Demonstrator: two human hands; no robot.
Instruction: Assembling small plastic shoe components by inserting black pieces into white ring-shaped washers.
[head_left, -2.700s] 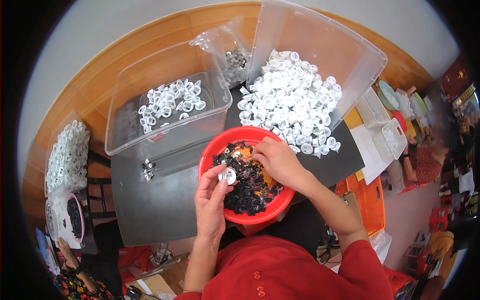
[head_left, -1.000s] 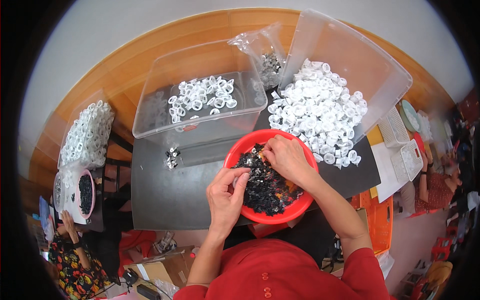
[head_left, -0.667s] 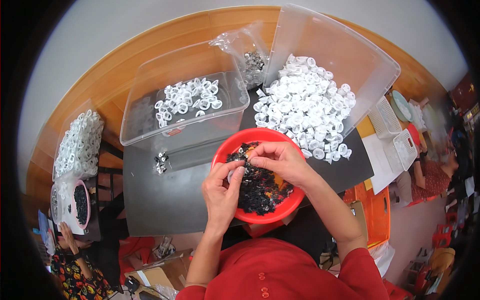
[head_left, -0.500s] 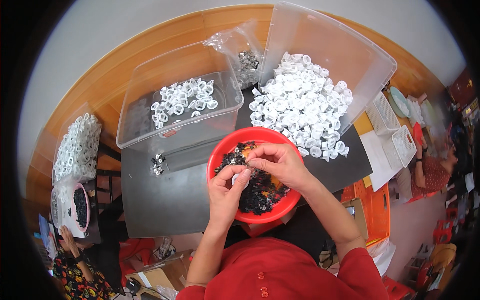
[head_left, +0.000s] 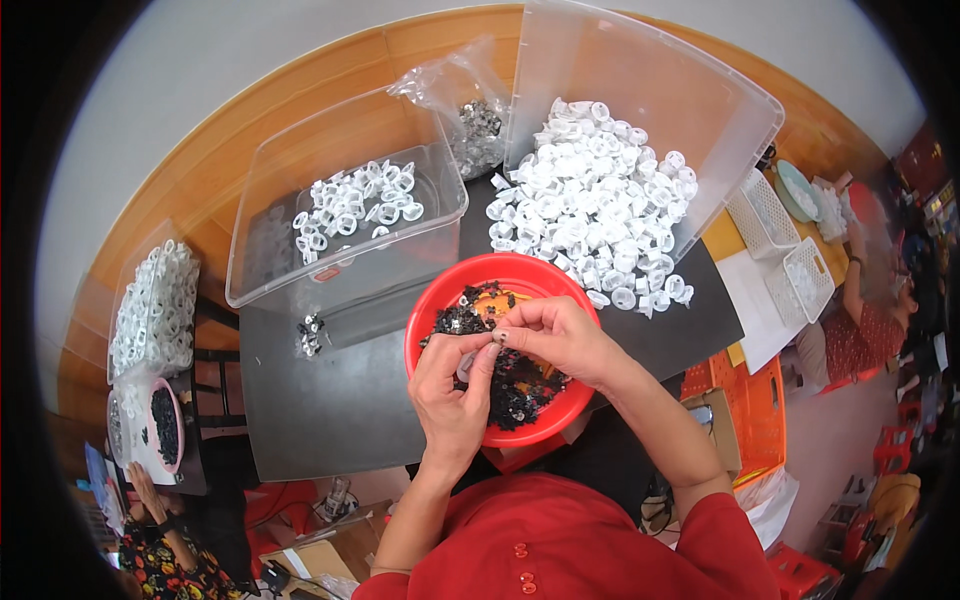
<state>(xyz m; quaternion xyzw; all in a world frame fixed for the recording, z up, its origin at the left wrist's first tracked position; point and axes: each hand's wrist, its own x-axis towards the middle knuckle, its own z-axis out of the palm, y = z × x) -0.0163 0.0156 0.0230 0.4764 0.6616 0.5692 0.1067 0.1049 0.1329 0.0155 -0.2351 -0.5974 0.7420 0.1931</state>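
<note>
My two hands meet over a red basin (head_left: pixel 418 352) of small black and metallic parts (head_left: pixel 520 392). My left hand (head_left: pixel 450 395) is closed round a small white plastic piece (head_left: pixel 465 368), mostly hidden by its fingers. The fingertips of my right hand (head_left: pixel 555 340) are pinched together against the left fingertips. Between them sits a tiny metallic-looking bit (head_left: pixel 499 338), too small to name. Behind the basin, a large heap of white plastic pieces (head_left: pixel 600 200) spills from a tipped clear bin (head_left: pixel 690 90) onto the dark table (head_left: pixel 330 400).
Left of the heap stands a clear bin (head_left: pixel 345 275) with fewer white pieces inside. A plastic bag of metal parts (head_left: pixel 478 130) leans behind it. Small parts (head_left: pixel 311 333) lie left of the basin. A co-worker's hand (head_left: pixel 148 492) is at the far left; another person (head_left: pixel 860 325) sits at the right.
My hands have drawn closer, the fingertips now touching. The left fingers cover more of the white piece. The whole view has shifted slightly.
</note>
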